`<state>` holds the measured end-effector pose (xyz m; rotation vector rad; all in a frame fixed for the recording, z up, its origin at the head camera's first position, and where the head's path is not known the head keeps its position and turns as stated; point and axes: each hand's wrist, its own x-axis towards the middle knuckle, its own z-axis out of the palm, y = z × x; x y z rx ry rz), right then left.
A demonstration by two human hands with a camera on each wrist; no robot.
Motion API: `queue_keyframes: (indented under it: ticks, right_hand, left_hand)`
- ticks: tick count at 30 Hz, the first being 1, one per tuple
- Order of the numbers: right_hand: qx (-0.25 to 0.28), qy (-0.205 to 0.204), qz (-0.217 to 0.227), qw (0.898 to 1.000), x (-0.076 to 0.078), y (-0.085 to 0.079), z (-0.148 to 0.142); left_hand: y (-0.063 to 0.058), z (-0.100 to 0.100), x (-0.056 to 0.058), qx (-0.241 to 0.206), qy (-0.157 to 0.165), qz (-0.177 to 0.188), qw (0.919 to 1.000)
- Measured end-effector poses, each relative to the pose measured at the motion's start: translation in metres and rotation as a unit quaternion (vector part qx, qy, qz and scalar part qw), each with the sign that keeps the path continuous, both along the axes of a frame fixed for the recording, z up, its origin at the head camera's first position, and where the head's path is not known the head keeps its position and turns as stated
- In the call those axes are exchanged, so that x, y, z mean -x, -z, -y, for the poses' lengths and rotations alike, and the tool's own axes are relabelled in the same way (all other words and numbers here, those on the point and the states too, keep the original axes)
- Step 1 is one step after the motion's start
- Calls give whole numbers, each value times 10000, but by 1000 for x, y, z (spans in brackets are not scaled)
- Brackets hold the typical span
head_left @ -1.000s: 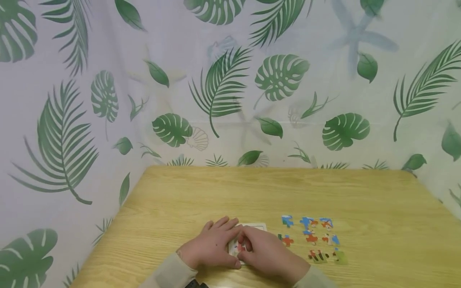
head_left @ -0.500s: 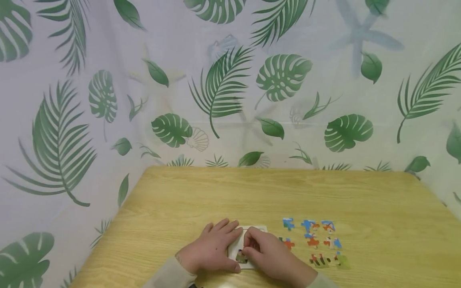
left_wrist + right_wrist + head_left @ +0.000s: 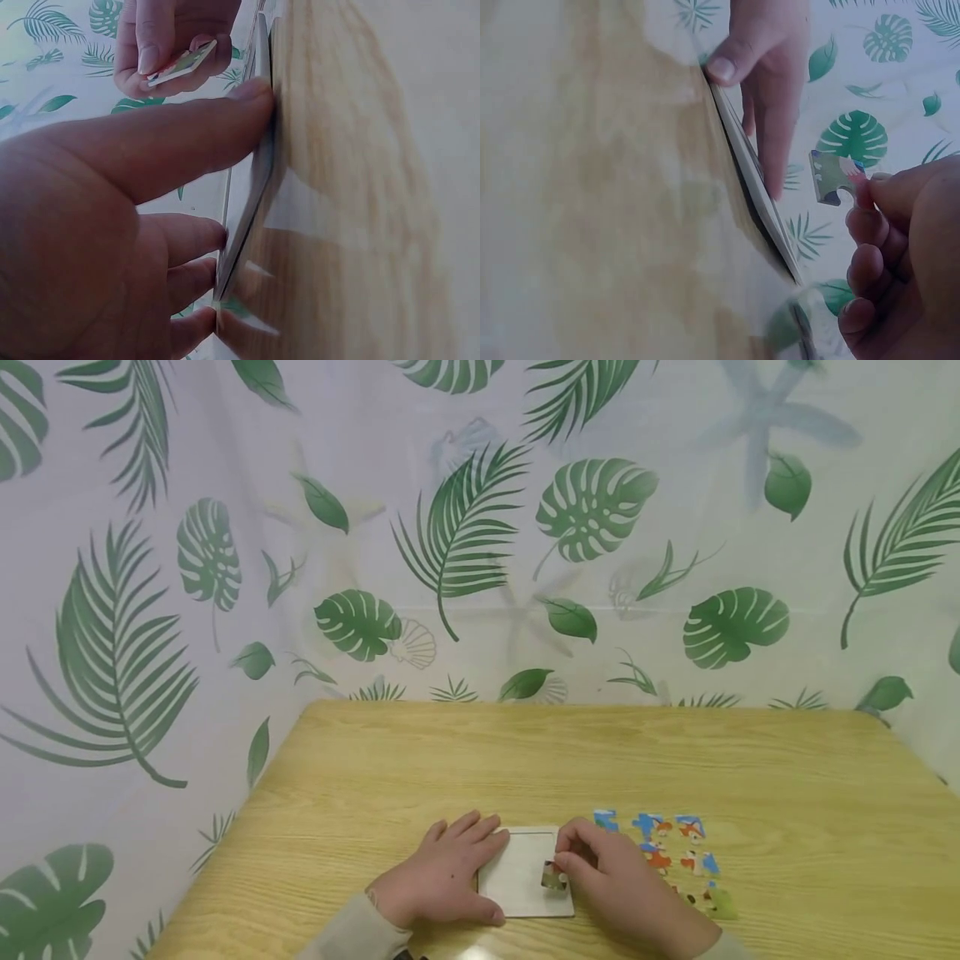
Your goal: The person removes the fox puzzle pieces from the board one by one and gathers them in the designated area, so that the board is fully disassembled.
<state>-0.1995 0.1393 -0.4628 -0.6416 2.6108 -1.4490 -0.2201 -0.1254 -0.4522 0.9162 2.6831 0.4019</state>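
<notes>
A puzzle piece [image 3: 553,877] with a green and dark print is pinched between the thumb and fingers of my right hand [image 3: 618,868]. In the right wrist view this puzzle piece [image 3: 834,176] shows a notch in its lower side and a red and white patch. It is held up over the right part of a flat white puzzle tray [image 3: 517,893] with a raised rim. My left hand [image 3: 446,868] rests along the tray's left side, fingers extended. The left wrist view has the left thumb [image 3: 187,135] reaching to the tray's near edge.
To the right lie several loose puzzle pieces [image 3: 690,828] in blue, orange and green, partly covered by my right hand. Everything is on a wooden table [image 3: 420,760]. Behind it hangs a white curtain [image 3: 480,527] printed with leaves.
My right hand has lifted the puzzle piece off the tray's lower left and carried it rightwards, uncovering the tray's white floor. My left hand has stayed in place.
</notes>
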Motion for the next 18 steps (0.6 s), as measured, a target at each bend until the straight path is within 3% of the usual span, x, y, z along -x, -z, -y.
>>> queue_keyframes:
  ticks: [9, 18]
  right_hand:
    - [-78, 218, -270, 9994, 3, -5, -21]
    - [-65, 283, -311, 9991, -10, -9, -45]
  left_hand:
    - [-3, 0, -1, 13, 44, -28, 10000]
    - [-4, 1, -2, -62, 48, 42, 10000]
